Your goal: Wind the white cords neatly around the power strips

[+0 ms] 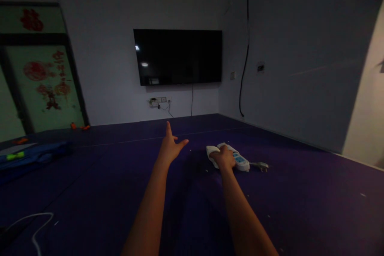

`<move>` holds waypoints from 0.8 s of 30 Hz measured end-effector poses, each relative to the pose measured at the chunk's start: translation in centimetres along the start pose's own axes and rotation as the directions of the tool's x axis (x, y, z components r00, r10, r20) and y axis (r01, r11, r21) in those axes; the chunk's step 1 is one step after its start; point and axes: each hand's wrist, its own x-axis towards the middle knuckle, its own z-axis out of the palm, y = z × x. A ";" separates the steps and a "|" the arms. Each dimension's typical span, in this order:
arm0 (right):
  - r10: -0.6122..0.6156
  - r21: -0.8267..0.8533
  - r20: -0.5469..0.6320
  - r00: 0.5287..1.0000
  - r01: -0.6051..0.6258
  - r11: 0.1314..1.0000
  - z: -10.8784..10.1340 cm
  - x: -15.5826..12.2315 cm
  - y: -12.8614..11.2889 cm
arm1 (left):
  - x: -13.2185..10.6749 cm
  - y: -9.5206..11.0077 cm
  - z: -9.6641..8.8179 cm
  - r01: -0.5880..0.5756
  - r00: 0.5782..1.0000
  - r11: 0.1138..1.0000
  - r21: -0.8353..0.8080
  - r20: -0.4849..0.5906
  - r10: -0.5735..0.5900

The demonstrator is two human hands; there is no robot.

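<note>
From my station I see a dark purple floor (pixel 108 196) running to pale walls (pixel 102 56) and a wall-mounted television (pixel 180 58). My right hand (pixel 225 159) covers part of a white power strip (pixel 241 162) on the floor; I can't tell whether it's clamped. My left hand (pixel 170 148) has index finger and thumb apart.

2 bare arms (pixel 154 208) extend forward; left grip (pixel 170 148) splayed, right grip (pixel 224 158) curled.

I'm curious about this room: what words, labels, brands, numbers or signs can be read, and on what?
"福": red character on the panel above the door.
Smaller red writing on the door: too blurred to read.
Power strip, television: nothing readable.
</note>
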 end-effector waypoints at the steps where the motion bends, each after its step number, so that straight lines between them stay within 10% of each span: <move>1: 0.000 -0.001 0.002 1.000 0.000 1.000 0.0 0.0 0.0 | 0.0 0.0 0.0 0.000 1.000 1.000 0.002 0.002 0.000; 24: -0.054 -0.171 0.055 0.997 0.063 0.983 -1.9 0.4 -0.5 | 0.1 -0.3 0.0 -0.014 0.999 1.000 0.019 0.048 0.013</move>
